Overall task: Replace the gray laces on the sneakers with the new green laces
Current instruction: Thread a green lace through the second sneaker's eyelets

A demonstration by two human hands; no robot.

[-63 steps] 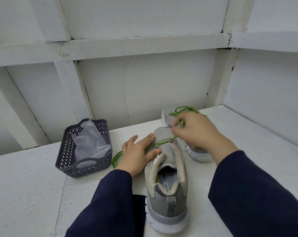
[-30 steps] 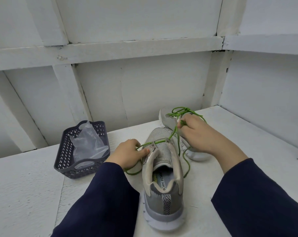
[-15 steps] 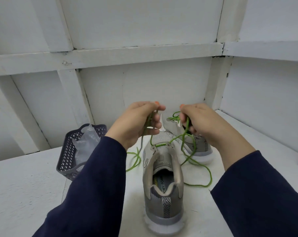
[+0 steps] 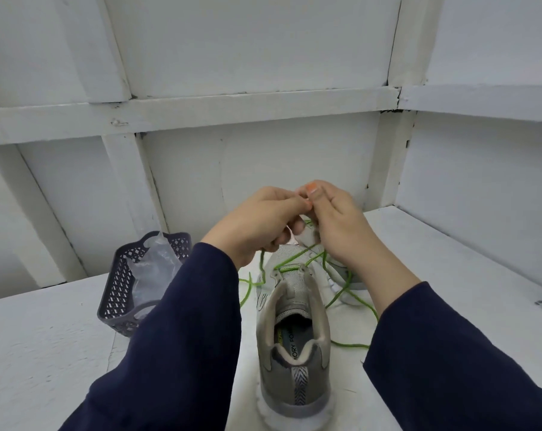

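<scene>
Nearby, basket beside sneaker.

Left hand and right hand raised, fingertips pinched together, touching.

Two sneakers (one mostly hidden), two hands, one basket, one bag

Bright, even, soft light with faint shadows; wide-angle bending at the edges, slight softness throughout
</scene>
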